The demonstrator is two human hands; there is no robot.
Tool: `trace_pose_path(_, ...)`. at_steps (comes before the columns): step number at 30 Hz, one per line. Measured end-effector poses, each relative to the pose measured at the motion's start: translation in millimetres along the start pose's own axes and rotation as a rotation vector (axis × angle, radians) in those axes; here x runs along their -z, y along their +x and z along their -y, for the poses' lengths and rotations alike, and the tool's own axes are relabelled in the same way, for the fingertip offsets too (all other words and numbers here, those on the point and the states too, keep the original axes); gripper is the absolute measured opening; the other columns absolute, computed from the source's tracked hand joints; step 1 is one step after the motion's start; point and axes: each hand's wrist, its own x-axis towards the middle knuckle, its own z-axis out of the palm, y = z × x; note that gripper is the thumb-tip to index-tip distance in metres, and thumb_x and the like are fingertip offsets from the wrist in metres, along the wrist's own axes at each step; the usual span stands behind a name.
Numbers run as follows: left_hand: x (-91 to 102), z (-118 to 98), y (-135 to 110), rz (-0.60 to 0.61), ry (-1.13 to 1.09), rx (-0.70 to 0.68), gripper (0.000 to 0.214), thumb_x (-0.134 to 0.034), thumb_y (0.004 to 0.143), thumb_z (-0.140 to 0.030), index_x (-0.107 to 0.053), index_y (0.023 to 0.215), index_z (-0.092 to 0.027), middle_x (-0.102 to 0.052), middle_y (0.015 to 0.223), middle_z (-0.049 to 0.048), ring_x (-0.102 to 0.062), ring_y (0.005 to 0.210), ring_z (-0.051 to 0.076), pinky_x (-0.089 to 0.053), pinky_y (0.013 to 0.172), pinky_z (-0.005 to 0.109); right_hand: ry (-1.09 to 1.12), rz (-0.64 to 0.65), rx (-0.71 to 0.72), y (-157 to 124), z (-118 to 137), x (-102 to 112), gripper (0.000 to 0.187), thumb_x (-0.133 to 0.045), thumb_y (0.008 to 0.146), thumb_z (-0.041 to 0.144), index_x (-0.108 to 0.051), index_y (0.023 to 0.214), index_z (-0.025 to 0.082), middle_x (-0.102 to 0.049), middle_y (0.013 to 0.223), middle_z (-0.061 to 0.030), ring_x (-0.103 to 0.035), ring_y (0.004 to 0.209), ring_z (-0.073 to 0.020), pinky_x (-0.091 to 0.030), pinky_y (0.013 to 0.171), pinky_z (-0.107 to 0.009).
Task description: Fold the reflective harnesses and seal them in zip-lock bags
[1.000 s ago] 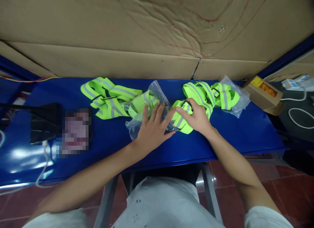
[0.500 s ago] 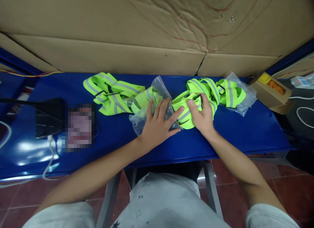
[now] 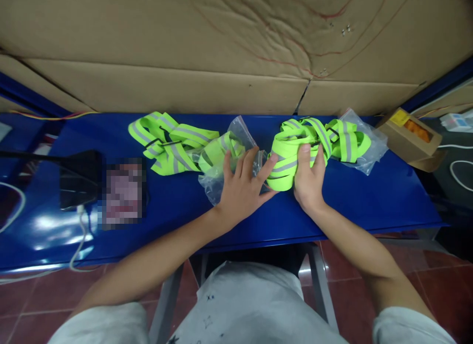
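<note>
Reflective strap (image 3: 284,162) probably wants even pressure: right fingers (image 3: 304,157) curl around it; left fingers (image 3: 249,163), spread wide, rest on the clear bag (image 3: 214,186).

Single head-worn view, facing forward and down from above the wearer's shirt (image 3: 246,304) at six o'clock; left hand (image 3: 240,189) and right hand (image 3: 311,184) at close range near the centre; cardboard wall (image 3: 148,33) beyond, at twelve o'clock.
</note>
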Motion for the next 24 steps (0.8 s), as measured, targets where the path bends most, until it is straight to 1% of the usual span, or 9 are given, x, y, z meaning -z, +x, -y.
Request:
trace_pose_path(3, -1.4, 0, 0, -0.023, -0.023, -0.001, 0.078, -0.056, 0.097, -0.06, -0.03, 0.16, -0.022, -0.048, 0.155, 0.0243, -0.048, 0.143, 0.039, -0.021, 0.123, 0.068, -0.052, -0.007, 0.104, -5, 4, 0, 0.053, -0.055, 0.092, 0.068, -0.056, 0.116, 0.021, -0.069, 0.112, -0.0116, -0.067, 0.104, -0.0247, -0.055, 0.097, -0.043)
trace_pose_path(7, -3.3, 6, 1, -0.035, 0.0, 0.027, 0.084, -0.06, 0.095, -0.058, -0.026, 0.162, -0.021, -0.055, 0.147, 0.0225, -0.058, 0.131, 0.039, -0.027, 0.121, 0.065, -0.091, 0.085, 0.219, -7, 6, 2, 0.054, -0.064, 0.088, 0.065, -0.053, 0.118, 0.022, -0.067, 0.113, -0.0108, -0.066, 0.105, -0.0249, -0.055, 0.095, -0.042)
trace_pose_path(10, -7.7, 14, 1, -0.014, 0.014, 0.062, 0.091, -0.068, 0.092, -0.05, -0.021, 0.164, -0.02, -0.056, 0.146, 0.0216, -0.06, 0.128, 0.039, -0.029, 0.12, 0.062, -0.079, 0.259, 0.289, -2, 7, 7, 0.072, -0.079, 0.076, 0.062, -0.051, 0.13, 0.023, -0.063, 0.13, -0.0111, -0.061, 0.122, -0.0274, -0.052, 0.105, -0.042)
trace_pose_path(13, -11.3, 19, 0, -0.041, 0.004, 0.062, 0.098, -0.072, 0.087, -0.051, -0.021, 0.164, -0.017, -0.06, 0.139, 0.0213, -0.061, 0.126, 0.04, -0.03, 0.12, 0.061, -0.046, 0.534, 0.318, 8, 7, 12, 0.088, -0.089, 0.069, 0.053, -0.048, 0.142, 0.027, -0.057, 0.145, -0.0088, -0.057, 0.134, -0.0278, -0.049, 0.112, -0.042)
trace_pose_path(15, -10.2, 19, 0, -0.043, -0.005, 0.04, 0.104, -0.075, 0.084, -0.056, -0.02, 0.163, -0.015, -0.064, 0.131, 0.0206, -0.064, 0.12, 0.039, -0.031, 0.119, 0.061, -0.023, 0.638, 0.287, 15, 6, 15, 0.084, -0.09, 0.07, 0.05, -0.05, 0.14, 0.028, -0.06, 0.144, -0.0072, -0.06, 0.131, -0.0271, -0.049, 0.112, -0.042)
trace_pose_path(17, -6.4, 18, 0, -0.031, -0.021, 0.029, 0.108, -0.076, 0.082, -0.06, -0.019, 0.163, -0.015, -0.066, 0.128, 0.0195, -0.066, 0.115, 0.038, -0.033, 0.119, 0.06, -0.021, 0.633, 0.25, 18, 5, 17, 0.077, -0.09, 0.07, 0.049, -0.053, 0.135, 0.027, -0.065, 0.136, -0.0064, -0.064, 0.125, -0.0267, -0.051, 0.109, -0.043)
trace_pose_path(20, 0.3, 17, 0, -0.01, -0.055, 0.029, 0.109, -0.077, 0.082, -0.061, -0.019, 0.162, -0.017, -0.065, 0.132, 0.0192, -0.066, 0.116, 0.037, -0.033, 0.12, 0.058, -0.05, 0.575, 0.221, 19, 6, 19, 0.066, -0.089, 0.071, 0.047, -0.057, 0.123, 0.025, -0.07, 0.121, -0.0045, -0.068, 0.11, -0.0248, -0.054, 0.1, -0.042)
trace_pose_path(22, 2.7, 18, 0, 0.01, -0.067, 0.026, 0.11, -0.079, 0.081, -0.058, -0.018, 0.163, -0.017, -0.064, 0.133, 0.0189, -0.065, 0.12, 0.037, -0.032, 0.12, 0.058, -0.07, 0.593, 0.215, 19, 9, 20, 0.058, -0.089, 0.071, 0.047, -0.059, 0.116, 0.025, -0.07, 0.113, -0.0034, -0.068, 0.103, -0.0233, -0.055, 0.094, -0.039)
trace_pose_path(24, 3.1, 20, 0, 0.038, -0.064, 0.023, 0.111, -0.081, 0.08, -0.054, -0.017, 0.163, -0.018, -0.065, 0.13, 0.0179, -0.064, 0.121, 0.038, -0.032, 0.12, 0.058, -0.087, 0.65, 0.219, 18, 12, 21, 0.054, -0.089, 0.072, 0.047, -0.059, 0.111, 0.024, -0.069, 0.109, -0.0029, -0.067, 0.1, -0.0225, -0.054, 0.089, -0.037)
